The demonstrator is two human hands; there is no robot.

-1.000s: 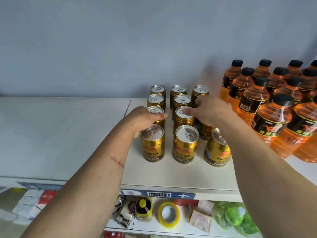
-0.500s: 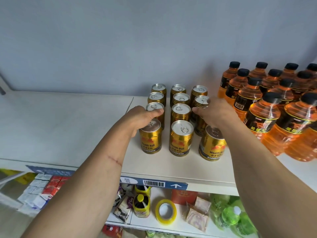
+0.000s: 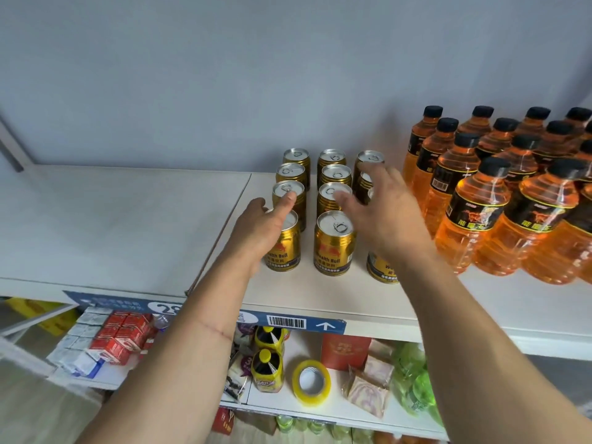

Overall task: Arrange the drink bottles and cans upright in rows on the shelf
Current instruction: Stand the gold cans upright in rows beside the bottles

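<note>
Several gold cans stand upright in three rows on the white shelf [image 3: 320, 296]. My left hand [image 3: 262, 229] rests against the front left can [image 3: 283, 248], thumb stretched toward the can behind it [image 3: 287, 195]. My right hand [image 3: 381, 213] hovers with spread, relaxed fingers over the right row, holding nothing and hiding most of it; only the base of the front right can [image 3: 381, 267] shows. The front middle can [image 3: 334, 243] stands untouched between my hands. Several orange bottles with black caps [image 3: 477, 216] stand upright in rows to the right.
The wall closes off the back of the shelf. To the left lies a bare white shelf board [image 3: 112, 225]. Below, a lower shelf holds red cartons [image 3: 123, 331], small yellow bottles [image 3: 267, 370], a roll of yellow tape [image 3: 310, 381] and green bags [image 3: 416, 379].
My right hand has opened and lifted off the right row of cans. My left hand has loosened on the front left can, thumb now extended. The camera has moved back and tilted.
</note>
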